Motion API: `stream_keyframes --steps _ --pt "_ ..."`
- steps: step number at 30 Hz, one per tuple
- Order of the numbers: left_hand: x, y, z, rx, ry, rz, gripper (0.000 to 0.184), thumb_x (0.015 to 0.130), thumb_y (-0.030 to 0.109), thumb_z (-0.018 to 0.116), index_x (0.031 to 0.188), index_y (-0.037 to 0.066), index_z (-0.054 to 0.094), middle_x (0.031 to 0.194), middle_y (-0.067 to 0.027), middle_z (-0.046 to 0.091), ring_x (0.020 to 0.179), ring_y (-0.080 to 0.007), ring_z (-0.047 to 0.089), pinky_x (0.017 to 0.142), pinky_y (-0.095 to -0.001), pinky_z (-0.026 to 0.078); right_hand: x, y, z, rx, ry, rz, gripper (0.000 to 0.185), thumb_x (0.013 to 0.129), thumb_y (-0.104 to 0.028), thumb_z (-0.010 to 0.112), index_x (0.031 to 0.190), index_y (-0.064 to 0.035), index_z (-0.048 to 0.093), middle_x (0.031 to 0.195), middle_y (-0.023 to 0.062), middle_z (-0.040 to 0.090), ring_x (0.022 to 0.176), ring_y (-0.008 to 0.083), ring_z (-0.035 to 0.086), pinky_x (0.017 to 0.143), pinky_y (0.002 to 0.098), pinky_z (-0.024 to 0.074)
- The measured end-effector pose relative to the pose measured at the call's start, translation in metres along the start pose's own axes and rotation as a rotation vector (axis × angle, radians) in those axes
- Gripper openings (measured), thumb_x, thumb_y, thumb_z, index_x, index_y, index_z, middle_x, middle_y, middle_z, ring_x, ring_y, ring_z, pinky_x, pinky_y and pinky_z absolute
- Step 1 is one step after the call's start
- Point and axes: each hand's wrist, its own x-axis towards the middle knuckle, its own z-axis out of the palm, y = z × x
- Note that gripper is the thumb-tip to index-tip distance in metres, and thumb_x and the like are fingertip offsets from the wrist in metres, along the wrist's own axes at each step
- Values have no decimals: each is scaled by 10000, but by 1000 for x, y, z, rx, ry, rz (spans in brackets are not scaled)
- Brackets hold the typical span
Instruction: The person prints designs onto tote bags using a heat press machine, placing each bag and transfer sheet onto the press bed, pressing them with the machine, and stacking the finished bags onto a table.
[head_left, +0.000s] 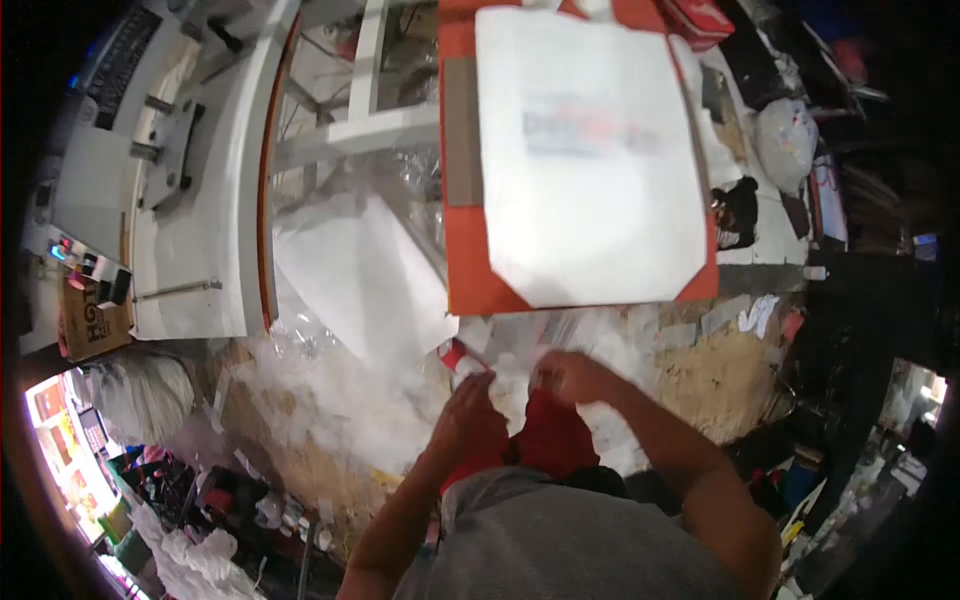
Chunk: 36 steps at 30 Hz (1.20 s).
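Observation:
My left hand (468, 412) is low in front of my body, over my red-clothed leg. Its fingers point forward, close to a small red-and-white object (455, 356); blur hides whether they touch or grip it. My right hand (572, 378) is beside it, fingers curled in; anything inside them is hidden. Ahead of both hands, a white tote bag (595, 220) with a faint blurred print lies flat on a red-orange board (465, 275). To the left of the board, a large white sheet or bag (365, 270) hangs down toward the floor.
A white metal frame (350, 135) and a white table-like machine part (205, 265) stand at the left. Below them are a cardboard box (95, 315) and a stuffed white sack (145, 395). White scraps cover the brown floor (710, 385). A plastic bag (785, 140) sits at right.

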Motion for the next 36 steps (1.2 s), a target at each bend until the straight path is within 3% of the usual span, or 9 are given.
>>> stream_keyframes --steps 2,4,10,16,18,22,30,32,36 --pt "27 49 -21 50 -57 122 469 807 220 751 1221 33 633 1151 -194 669 1131 -374 613 988 -445 482 -38 -45 -26 355 -106 -140 138 850 -75 647 979 -25 653 933 151 669 848 275 672 778 385 537" --pt "42 87 -45 -130 -361 -95 539 782 281 794 1236 44 628 1131 -201 676 1096 -371 631 963 -454 492 -55 -48 -64 392 73 -139 137 855 -64 656 983 -16 643 907 134 664 809 231 663 739 358 535" --pt "138 89 -86 -660 -40 -5 305 897 61 675 1189 8 602 971 -74 692 877 -119 655 782 -293 539 -28 2 -177 691 753 -208 42 927 -40 599 955 -16 578 774 -18 544 673 47 498 594 222 422" --pt "277 135 -103 -334 356 5 298 863 122 704 1121 2 615 859 -111 705 775 -169 680 700 -310 541 30 18 -246 692 963 -163 214 890 -41 634 1098 -9 593 938 24 619 827 92 570 746 243 469" --pt "306 137 -102 -231 469 32 310 843 139 718 1106 4 625 845 -128 710 756 -193 687 693 -320 542 27 11 -251 288 1221 -203 267 857 -68 666 1101 -3 579 913 96 627 806 186 608 725 319 503" --pt "336 142 -103 -118 456 -68 337 819 164 722 1107 12 633 865 -141 717 764 -217 697 693 -336 547 15 16 -241 -271 1095 -292 389 803 -79 667 1168 0 559 1189 196 563 1136 357 534 972 459 439" --pt "338 137 -96 -225 550 33 442 825 152 706 1229 3 607 988 -191 700 858 -286 694 771 -381 551 27 27 -217 -468 910 -199 537 825 -189 655 1297 23 514 1374 182 467 1319 399 402 1074 508 357" --pt "323 130 -98 30 613 297 532 844 191 690 1326 12 552 1224 -205 625 1096 -325 625 913 -419 506 28 28 -216 -485 914 -196 556 823 -202 657 1309 25 510 1386 178 459 1328 394 394 1075 513 355" --pt "264 131 -79 492 443 341 557 875 246 649 1367 24 515 1411 -182 500 1305 -356 467 1050 -469 410 28 27 -213 -470 926 -217 536 818 -199 664 1286 23 527 1358 172 481 1312 389 406 1075 506 352"
